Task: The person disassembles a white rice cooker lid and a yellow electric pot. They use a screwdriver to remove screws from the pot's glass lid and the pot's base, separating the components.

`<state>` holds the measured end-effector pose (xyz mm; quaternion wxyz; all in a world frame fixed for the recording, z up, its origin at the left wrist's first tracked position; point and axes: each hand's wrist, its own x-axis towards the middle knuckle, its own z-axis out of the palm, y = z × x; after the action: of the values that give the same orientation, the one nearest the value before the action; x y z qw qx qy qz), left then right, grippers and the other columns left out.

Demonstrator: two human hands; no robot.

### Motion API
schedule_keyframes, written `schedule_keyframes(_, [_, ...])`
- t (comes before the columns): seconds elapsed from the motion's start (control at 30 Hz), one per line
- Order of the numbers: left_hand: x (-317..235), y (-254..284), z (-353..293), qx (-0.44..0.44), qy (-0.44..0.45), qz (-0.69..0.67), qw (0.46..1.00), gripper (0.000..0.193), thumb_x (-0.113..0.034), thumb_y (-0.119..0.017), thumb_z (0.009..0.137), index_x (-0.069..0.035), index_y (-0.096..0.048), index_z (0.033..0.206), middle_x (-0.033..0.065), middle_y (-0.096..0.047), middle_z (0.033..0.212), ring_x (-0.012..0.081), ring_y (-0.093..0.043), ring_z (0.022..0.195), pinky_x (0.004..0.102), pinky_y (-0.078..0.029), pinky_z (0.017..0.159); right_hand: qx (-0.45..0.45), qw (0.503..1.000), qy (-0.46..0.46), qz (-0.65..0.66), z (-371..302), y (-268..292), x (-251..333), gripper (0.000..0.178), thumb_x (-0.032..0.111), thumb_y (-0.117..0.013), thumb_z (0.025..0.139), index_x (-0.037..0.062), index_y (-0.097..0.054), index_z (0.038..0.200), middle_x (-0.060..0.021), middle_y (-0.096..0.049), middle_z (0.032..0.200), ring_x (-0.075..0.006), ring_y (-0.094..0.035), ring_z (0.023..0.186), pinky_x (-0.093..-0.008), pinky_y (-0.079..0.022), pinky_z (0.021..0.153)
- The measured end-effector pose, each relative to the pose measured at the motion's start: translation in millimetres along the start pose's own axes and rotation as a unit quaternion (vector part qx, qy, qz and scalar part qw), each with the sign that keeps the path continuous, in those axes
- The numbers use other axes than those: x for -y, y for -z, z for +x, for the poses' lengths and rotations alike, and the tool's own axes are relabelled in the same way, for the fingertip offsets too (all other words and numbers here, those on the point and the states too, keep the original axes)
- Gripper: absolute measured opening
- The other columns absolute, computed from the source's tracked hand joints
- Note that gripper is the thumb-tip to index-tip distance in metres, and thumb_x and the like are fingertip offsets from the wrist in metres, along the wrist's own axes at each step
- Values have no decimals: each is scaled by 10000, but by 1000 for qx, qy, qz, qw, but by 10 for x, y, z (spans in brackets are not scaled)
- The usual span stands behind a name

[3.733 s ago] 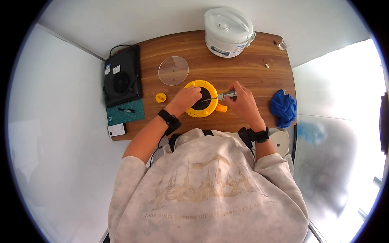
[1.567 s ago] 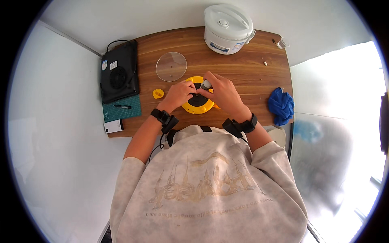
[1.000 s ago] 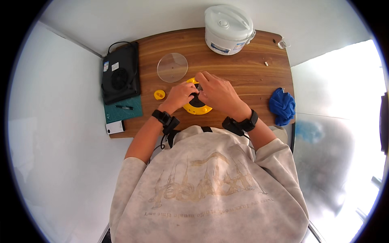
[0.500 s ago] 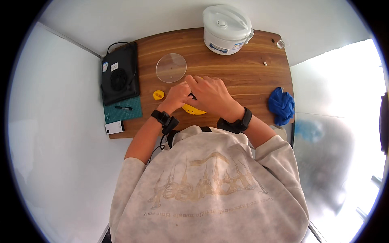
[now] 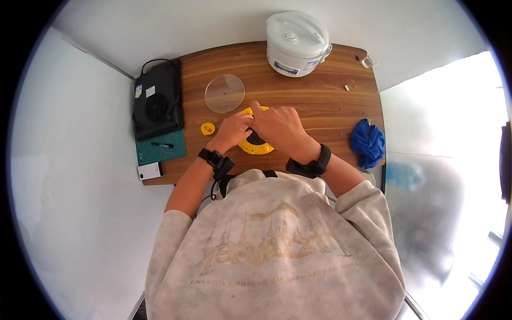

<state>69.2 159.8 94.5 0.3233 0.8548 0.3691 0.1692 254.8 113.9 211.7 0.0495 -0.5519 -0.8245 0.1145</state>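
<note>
A round yellow piece with a black centre lies on the table in front of me, partly covered by both hands. My left hand is over its left side, fingers bent and closed towards its middle. Reaching across from the right, my right hand is closed, its fingertips meeting those of the left above the black centre. Whatever is pinched between the fingers is hidden. Left of the hands sits a small yellow knob-like part. Beyond them lies a clear round disc with a small hole.
A white lidded pot-like appliance stands at the back. At left are a black flat appliance, a green cutting mat with a pen, and a white box. A blue cloth and a clear cup are at right.
My right hand has shifted slightly and its fingers have changed position. More of the yellow piece and its black centre now shows. The whole view has tilted a little.
</note>
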Motion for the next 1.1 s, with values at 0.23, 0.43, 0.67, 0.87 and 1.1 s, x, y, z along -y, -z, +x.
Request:
schedule_keyframes(0.23, [-114, 43, 41, 35, 49, 91, 994, 176, -88, -696, 778, -87, -686, 953, 48, -658, 1001, 291, -622, 1022, 414, -545, 781, -247, 963, 89, 52, -6, -166, 5, 282, 202, -700, 787, 64, -551, 984, -55, -593, 722, -282, -639, 590, -388, -474, 478])
schedule_keyframes(0.43, [39, -6, -6, 1, -42, 52, 998, 183, -90, -707, 774, -72, -678, 954, 62, -660, 1030, 298, -619, 1033, 424, -539, 816, 17, 999, -38, 26, -40, 159, 144, 288, 196, -712, 789, 54, -549, 979, -63, -608, 778, -278, -658, 695, -391, -517, 581])
schedule_keyframes(0.67, [64, -51, -19, 28, 58, 90, 994, 236, -111, -727, 770, -71, -658, 992, 81, -662, 1038, 315, -620, 1024, 432, -538, 809, -197, 958, 117, 172, 49, -167, -6, 297, 133, -720, 790, 57, -534, 1009, -72, -574, 744, -320, -653, 725, -410, -519, 614])
schedule_keyframes(0.87, [84, -2, -20, 38, 30, 82, 995, 250, -118, -726, 780, -49, -653, 1008, 95, -659, 1015, 315, -626, 1014, 429, -543, 796, -115, 984, 47, 131, 5, -1, 41, 301, 236, -691, 857, 34, -521, 1001, -138, -623, 709, -347, -633, 656, -426, -498, 556])
schedule_keyframes(1.1, [232, -165, -28, -27, -28, 83, 996, 247, -98, -714, 766, -102, -667, 1008, 54, -662, 985, 288, -631, 1001, 424, -537, 800, -92, 988, 9, 124, 63, -46, -41, 352, 309, -636, 898, 32, -504, 1069, -140, -618, 640, -342, -634, 593, -440, -485, 511])
